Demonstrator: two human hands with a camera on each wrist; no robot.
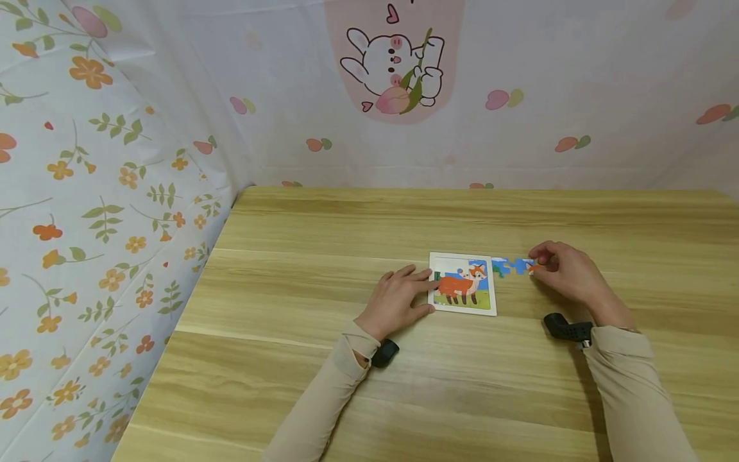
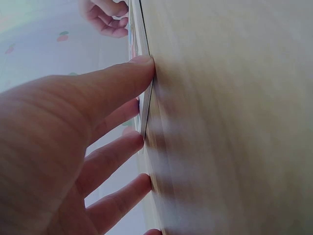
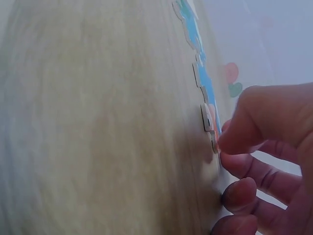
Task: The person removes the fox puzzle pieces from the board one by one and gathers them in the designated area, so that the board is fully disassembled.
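A small jigsaw puzzle (image 1: pixel 462 289) with an orange fox picture lies in a white-edged tray (image 1: pixel 464 312) on the table. Part of its upper left shows bare white. My left hand (image 1: pixel 398 298) rests at the tray's left side, fingers extended, with a fingertip over the picture and the thumb at the near corner. To the right of the tray, blue loose puzzle pieces (image 1: pixel 508 265) lie in a row. At the row's right end my right hand (image 1: pixel 568 273) pinches an orange puzzle piece (image 3: pixel 212 117) between thumb and fingers, low over the tabletop.
The wood-grain table (image 1: pixel 288 289) reaches back to a white printed cloth (image 1: pixel 277 96). A flowered cloth (image 1: pixel 115 256) hangs along its left side. Black wrist devices (image 1: pixel 568 328) sit at both cuffs.
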